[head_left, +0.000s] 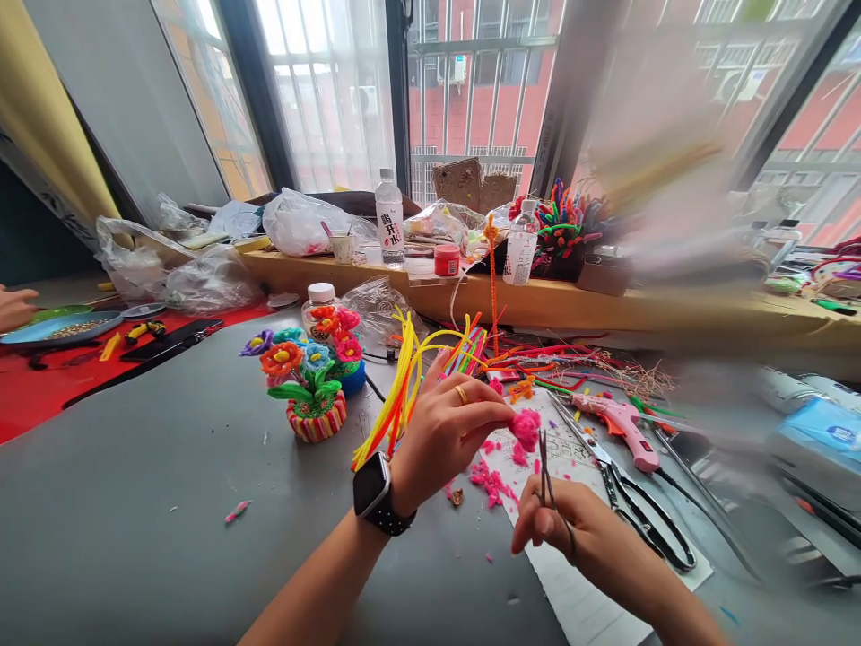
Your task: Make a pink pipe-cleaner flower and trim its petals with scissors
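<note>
My left hand (447,417), with a ring and a watch on that arm, pinches a fuzzy pink pipe-cleaner piece (526,429) between thumb and fingers. Small scissors (544,471) are gripped in my right hand (561,520), their blades pointing up right beside the pink piece. I cannot tell whether the blades touch it. Below lie pink fuzz clippings (494,484), partly on a white paper sheet (571,592). Left of my hands stands a small striped pot (316,420) of colourful pipe-cleaner flowers (282,359).
Large scissors (622,484) and a pink glue gun (629,431) lie to the right. Yellow pipe cleaners (404,386) are bunched behind my left hand. Water bottles (389,220) stand on the wooden ledge (377,269). Another person's hand (14,308) shows at far left. The right side is blurred.
</note>
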A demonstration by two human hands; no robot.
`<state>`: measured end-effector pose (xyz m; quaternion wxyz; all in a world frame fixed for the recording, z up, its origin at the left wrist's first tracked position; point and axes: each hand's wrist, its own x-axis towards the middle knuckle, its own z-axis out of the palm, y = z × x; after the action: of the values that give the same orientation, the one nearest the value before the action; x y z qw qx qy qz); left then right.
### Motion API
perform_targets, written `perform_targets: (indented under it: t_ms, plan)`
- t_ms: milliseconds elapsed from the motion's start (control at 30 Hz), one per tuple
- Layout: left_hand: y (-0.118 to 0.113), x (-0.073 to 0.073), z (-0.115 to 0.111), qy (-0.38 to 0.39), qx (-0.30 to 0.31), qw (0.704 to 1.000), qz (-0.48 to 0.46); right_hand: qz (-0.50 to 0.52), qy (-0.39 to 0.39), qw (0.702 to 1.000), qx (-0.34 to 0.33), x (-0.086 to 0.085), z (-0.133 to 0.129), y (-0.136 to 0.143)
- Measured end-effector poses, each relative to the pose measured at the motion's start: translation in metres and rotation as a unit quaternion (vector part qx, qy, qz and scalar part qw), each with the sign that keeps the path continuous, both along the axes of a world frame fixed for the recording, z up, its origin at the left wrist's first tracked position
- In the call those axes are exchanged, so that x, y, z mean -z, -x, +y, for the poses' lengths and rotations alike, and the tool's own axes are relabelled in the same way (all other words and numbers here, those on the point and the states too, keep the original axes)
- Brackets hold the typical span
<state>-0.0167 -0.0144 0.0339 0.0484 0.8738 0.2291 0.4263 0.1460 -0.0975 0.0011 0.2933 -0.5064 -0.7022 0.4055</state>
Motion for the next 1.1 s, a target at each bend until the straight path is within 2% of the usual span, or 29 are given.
perform_targets:
  t_ms: [167,1100]
  plan:
    - [-0.0012,0.0018,0.0003,-0.007,0.000,1.000,0.001,0.055,0.007,0.998,-0.036,-0.0025,-0.0032,0.0015]
    - [-0.0027,0.0040,0.0003,-0.007,0.014,1.000,0.005,0.052,0.043,0.998,-0.002,-0.0023,-0.0030,0.0013]
